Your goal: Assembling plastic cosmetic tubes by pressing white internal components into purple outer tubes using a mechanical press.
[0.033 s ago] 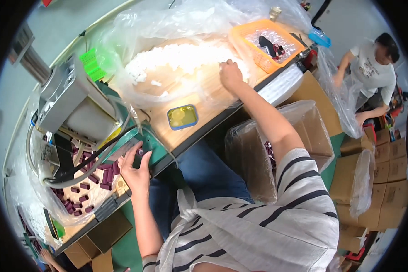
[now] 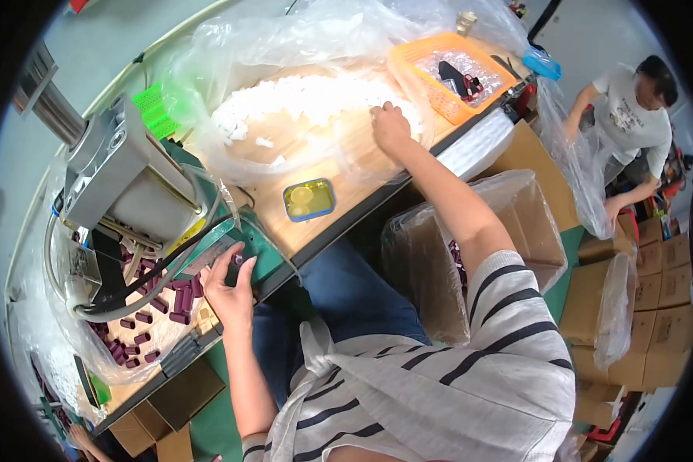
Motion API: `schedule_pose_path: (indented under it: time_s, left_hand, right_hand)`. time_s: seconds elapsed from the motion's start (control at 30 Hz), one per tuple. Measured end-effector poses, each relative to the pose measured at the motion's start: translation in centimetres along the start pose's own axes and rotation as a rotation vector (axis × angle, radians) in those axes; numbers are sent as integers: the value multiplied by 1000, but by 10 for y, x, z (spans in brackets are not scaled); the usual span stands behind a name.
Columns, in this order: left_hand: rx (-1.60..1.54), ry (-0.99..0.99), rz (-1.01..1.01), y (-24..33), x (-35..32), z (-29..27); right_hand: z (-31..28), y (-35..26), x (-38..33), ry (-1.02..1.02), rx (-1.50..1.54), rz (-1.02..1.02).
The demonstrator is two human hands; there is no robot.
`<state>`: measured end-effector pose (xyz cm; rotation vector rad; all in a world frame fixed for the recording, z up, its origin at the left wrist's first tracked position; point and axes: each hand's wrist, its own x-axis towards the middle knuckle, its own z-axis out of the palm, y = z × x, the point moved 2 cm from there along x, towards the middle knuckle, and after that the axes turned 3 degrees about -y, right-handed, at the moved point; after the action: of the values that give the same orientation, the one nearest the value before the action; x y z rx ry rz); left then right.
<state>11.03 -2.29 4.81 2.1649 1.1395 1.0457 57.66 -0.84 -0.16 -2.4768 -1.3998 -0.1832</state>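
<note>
My left hand [image 2: 232, 292] is beside the green base of a metal press machine [image 2: 142, 185]. Its thumb and fingers close round a small maroon cylinder [image 2: 239, 260], mostly hidden by the fingertips. My right hand [image 2: 391, 129] reaches out over the table, its fingers bent down at the edge of a heap of small white pieces [image 2: 300, 96]. What those fingertips pinch, if anything, is too small to make out. More maroon cylinders [image 2: 142, 316] lie scattered on the table left of my left hand, below the machine.
A blue-rimmed tray [image 2: 309, 219] with yellowish contents lies between my hands. An orange basket [image 2: 448, 108] stands at the far right of the table. Beside my right arm is a plastic-lined carton [image 2: 420, 269]. Cables cross before the machine. Another person [image 2: 631, 115] handles clear plastic at right.
My right hand has shifted very slightly left at the white heap. My left hand stays in place with the maroon cylinder.
</note>
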Motion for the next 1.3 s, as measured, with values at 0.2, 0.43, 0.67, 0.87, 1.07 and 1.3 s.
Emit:
schedule_pose_path:
  time_s: [0.2, 0.43, 0.67, 0.87, 1.07, 1.3]
  left_hand:
    - [76, 35, 99, 9, 8, 7]
    - [-110, 48, 5, 7, 9, 10]
    - [-30, 101, 52, -1, 0, 9]
    - [-189, 32, -64, 0, 5, 12]
    - [-183, 81, -50, -2, 0, 9]
    - [-156, 76, -41, -4, 1, 12]
  right_hand:
    - [21, 29, 9, 119, 67, -130]
    - [-14, -59, -55, 43, 936, -67]
    - [-56, -191, -163, -350, 1406, -222]
    - [-71, -215, -172, -156, 1026, -675]
    - [-77, -169, -136, -89, 914, -180]
    - [-56, -149, -127, -166, 676, -477]
